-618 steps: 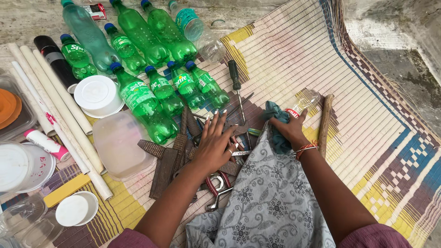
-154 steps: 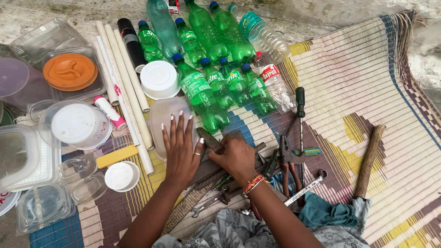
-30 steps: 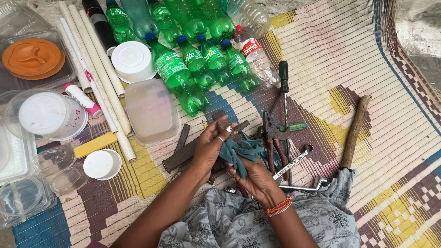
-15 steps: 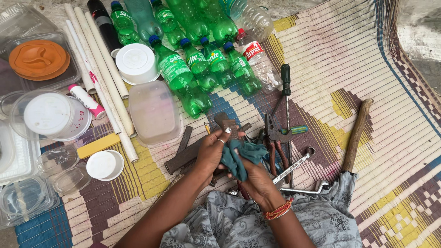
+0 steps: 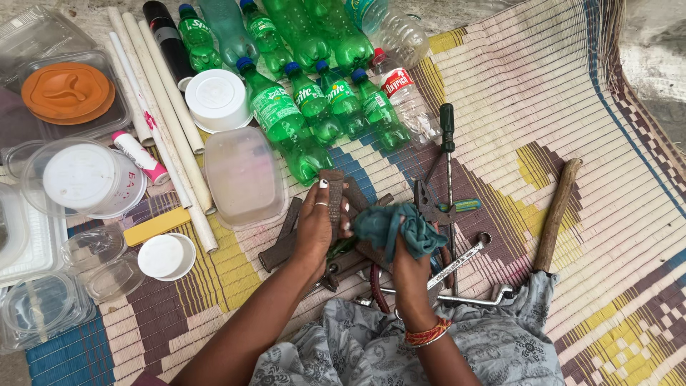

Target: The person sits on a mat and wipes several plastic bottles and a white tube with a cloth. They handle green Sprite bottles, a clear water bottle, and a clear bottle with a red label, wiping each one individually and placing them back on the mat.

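On a striped woven mat (image 5: 572,93), the left hand (image 5: 318,225) grips a rusty file (image 5: 333,189) upright, stiff and coarse; at three o'clock, the right hand (image 5: 409,261) bunches a soft teal rag (image 5: 389,225).

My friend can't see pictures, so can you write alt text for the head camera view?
A person's left hand holds a rusty metal file while the right hand grips a teal cloth, above tools on a striped woven mat. Green plastic bottles and white pipes lie beyond.
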